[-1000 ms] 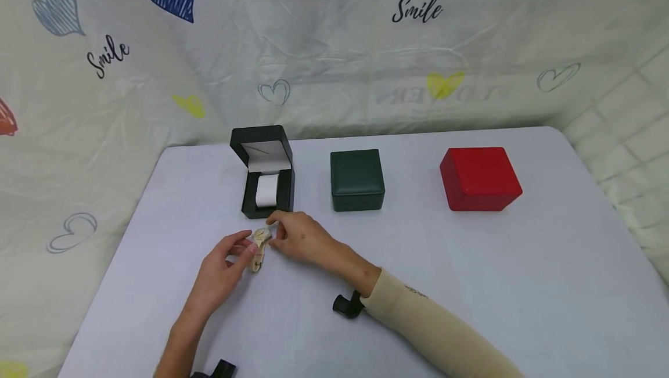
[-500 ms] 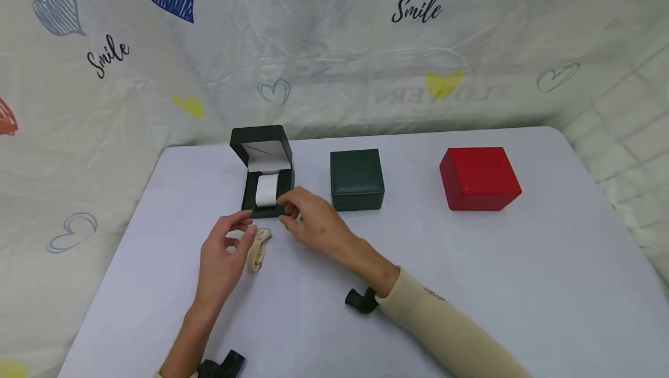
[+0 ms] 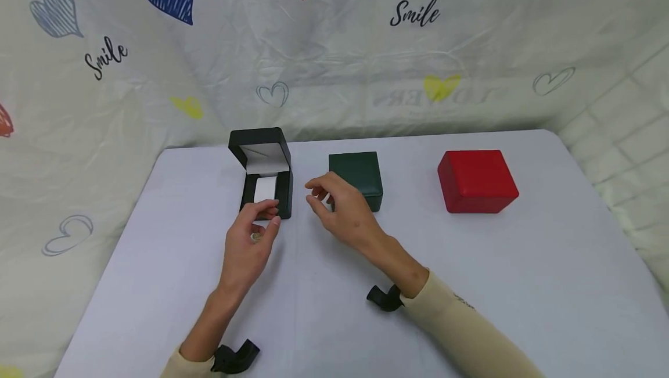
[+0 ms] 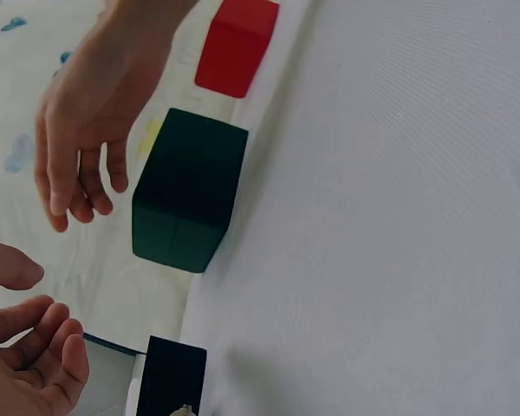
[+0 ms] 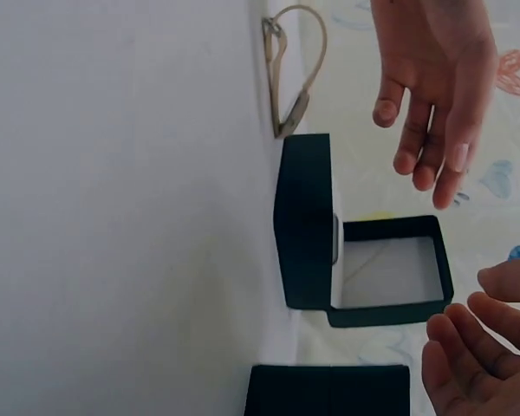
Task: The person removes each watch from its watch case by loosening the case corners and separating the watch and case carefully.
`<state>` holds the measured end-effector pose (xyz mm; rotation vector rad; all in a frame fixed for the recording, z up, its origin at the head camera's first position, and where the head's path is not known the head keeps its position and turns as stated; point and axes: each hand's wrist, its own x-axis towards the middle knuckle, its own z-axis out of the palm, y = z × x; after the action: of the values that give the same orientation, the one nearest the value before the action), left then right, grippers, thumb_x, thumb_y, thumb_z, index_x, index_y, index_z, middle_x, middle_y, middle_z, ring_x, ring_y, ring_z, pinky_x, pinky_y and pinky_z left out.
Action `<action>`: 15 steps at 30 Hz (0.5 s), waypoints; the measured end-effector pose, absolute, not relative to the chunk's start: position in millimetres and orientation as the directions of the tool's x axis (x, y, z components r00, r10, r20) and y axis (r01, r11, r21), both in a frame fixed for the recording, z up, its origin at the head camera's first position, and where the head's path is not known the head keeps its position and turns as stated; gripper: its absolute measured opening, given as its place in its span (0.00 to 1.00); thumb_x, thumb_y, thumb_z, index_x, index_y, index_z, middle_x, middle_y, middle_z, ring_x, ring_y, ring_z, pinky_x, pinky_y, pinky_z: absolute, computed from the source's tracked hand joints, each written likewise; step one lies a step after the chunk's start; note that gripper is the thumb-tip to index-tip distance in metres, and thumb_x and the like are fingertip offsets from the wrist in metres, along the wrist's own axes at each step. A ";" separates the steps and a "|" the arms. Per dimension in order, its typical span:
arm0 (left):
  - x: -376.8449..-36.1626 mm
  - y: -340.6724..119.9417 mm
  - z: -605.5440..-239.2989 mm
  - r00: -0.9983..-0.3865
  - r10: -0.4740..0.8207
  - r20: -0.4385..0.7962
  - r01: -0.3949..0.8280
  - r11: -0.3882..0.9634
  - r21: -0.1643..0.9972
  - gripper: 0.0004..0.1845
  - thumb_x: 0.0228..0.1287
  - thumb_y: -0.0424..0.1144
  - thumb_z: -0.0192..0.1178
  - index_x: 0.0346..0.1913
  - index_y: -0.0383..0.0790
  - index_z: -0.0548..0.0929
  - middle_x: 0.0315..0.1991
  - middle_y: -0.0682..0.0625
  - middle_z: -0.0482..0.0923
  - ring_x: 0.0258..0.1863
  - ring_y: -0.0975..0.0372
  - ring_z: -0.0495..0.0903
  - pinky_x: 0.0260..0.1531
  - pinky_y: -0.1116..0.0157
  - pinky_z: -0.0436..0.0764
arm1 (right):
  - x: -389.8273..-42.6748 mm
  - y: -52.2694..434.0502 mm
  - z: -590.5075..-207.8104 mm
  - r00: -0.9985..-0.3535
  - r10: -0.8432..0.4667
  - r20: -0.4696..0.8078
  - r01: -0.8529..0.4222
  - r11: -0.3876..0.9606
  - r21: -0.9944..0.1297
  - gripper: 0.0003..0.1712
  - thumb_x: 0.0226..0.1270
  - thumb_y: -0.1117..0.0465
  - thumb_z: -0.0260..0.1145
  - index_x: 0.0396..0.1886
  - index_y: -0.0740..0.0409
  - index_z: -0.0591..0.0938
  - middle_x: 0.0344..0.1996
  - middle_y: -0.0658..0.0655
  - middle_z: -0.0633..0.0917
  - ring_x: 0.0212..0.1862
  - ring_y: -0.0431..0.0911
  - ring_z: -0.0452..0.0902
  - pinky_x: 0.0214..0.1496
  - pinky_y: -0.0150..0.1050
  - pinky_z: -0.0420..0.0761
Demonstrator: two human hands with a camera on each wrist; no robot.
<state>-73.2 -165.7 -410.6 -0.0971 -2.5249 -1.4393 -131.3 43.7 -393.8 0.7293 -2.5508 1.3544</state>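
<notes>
A wristwatch with a pale strap [image 5: 305, 100] lies on its side on the table, its strap forming a loop in the right wrist view. My left hand [image 3: 245, 253] hovers over it, so only a bit of the watch [image 3: 256, 237] shows between thumb and fingers in the head view. Just beyond stands a black watch box [image 3: 284, 197] with its lid raised and a white cushion [image 3: 265, 189] inside; my left fingertips overlap its front edge. My right hand [image 3: 349, 212] holds nothing, its fingers loosely bent in front of the closed dark green box [image 3: 360, 169].
A closed red box [image 3: 481, 180] stands farther right on the white-covered table [image 3: 502, 285]. Behind the table hangs a pale curtain [image 3: 340, 47] printed with hearts and lettering. Black camera mounts [image 3: 385, 298] sit at both wrists.
My right hand has drawn back from the watch, moving right and away to the green box. My left hand has come off the watch and shifted forward and right, toward the black box.
</notes>
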 end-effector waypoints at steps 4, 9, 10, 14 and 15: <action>-75.4 -158.7 -411.4 -0.969 -0.035 0.245 0.193 0.512 0.837 0.17 0.72 0.32 0.64 0.62 0.41 0.83 0.52 0.45 0.84 0.51 0.64 0.80 0.42 0.74 0.79 | -129.7 53.5 -393.8 -0.870 -0.322 0.374 -0.492 0.503 -0.710 0.12 0.73 0.62 0.69 0.54 0.56 0.85 0.43 0.52 0.85 0.45 0.45 0.84 0.50 0.44 0.88; -76.5 -151.2 -412.9 -0.965 -0.016 0.260 0.216 0.509 0.833 0.16 0.72 0.32 0.64 0.60 0.44 0.84 0.50 0.50 0.84 0.50 0.64 0.80 0.42 0.72 0.80 | -131.7 63.8 -393.4 -0.867 -0.291 0.404 -0.498 0.491 -0.715 0.12 0.75 0.61 0.68 0.54 0.56 0.85 0.42 0.51 0.84 0.46 0.44 0.82 0.52 0.44 0.87; -77.0 -149.8 -412.9 -0.964 -0.012 0.265 0.223 0.505 0.834 0.16 0.72 0.32 0.64 0.60 0.45 0.84 0.49 0.50 0.84 0.50 0.64 0.80 0.42 0.72 0.81 | -133.0 65.6 -393.0 -0.865 -0.283 0.415 -0.502 0.484 -0.716 0.12 0.75 0.60 0.68 0.54 0.56 0.85 0.42 0.51 0.84 0.46 0.44 0.82 0.52 0.44 0.87; -79.1 -144.2 -413.5 -0.964 0.011 0.265 0.235 0.495 0.837 0.16 0.73 0.32 0.64 0.60 0.47 0.84 0.50 0.47 0.84 0.50 0.64 0.81 0.41 0.72 0.82 | -138.1 73.2 -392.1 -0.856 -0.243 0.457 -0.515 0.481 -0.709 0.12 0.76 0.60 0.67 0.54 0.57 0.84 0.42 0.52 0.84 0.46 0.43 0.80 0.52 0.46 0.86; -79.6 -142.7 -413.7 -0.966 0.016 0.259 0.233 0.490 0.840 0.16 0.73 0.32 0.64 0.60 0.47 0.84 0.51 0.47 0.84 0.51 0.64 0.81 0.42 0.71 0.82 | -139.0 75.4 -392.3 -0.855 -0.233 0.464 -0.516 0.482 -0.708 0.12 0.76 0.61 0.67 0.54 0.58 0.85 0.43 0.53 0.84 0.47 0.44 0.80 0.53 0.47 0.86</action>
<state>-79.6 -142.7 -413.7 -0.2138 -2.5188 -1.4691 -139.0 75.4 -392.3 0.6330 -2.4272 1.3138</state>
